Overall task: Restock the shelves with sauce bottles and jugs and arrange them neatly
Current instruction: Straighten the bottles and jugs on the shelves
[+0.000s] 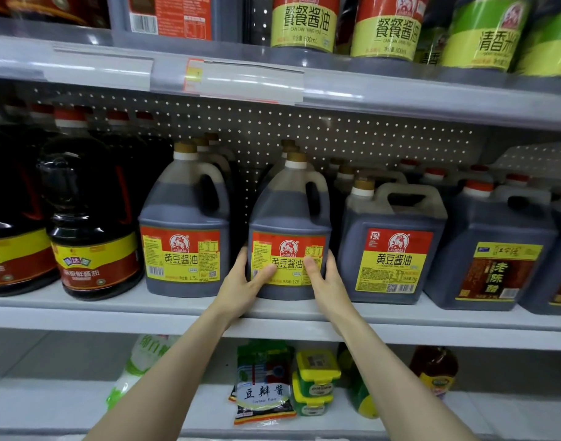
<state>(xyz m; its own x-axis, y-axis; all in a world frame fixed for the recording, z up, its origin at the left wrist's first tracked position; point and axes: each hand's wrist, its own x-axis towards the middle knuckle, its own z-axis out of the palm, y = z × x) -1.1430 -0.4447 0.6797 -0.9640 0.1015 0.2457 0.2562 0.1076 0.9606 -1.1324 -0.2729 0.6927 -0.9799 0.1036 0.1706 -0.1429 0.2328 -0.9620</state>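
A dark soy sauce jug with a red and yellow label and a tan cap stands upright at the front of the middle shelf. My left hand grips its lower left side, thumb across the label. My right hand grips its lower right side, thumb on the label too. More jugs of the same kind stand in a row behind it. A matching jug stands to its left with a gap between them.
A squarer soy jug stands close on the right, then a vinegar jug. Black round jugs fill the left. Bottles line the upper shelf. Paste packets and tubs lie on the lower shelf.
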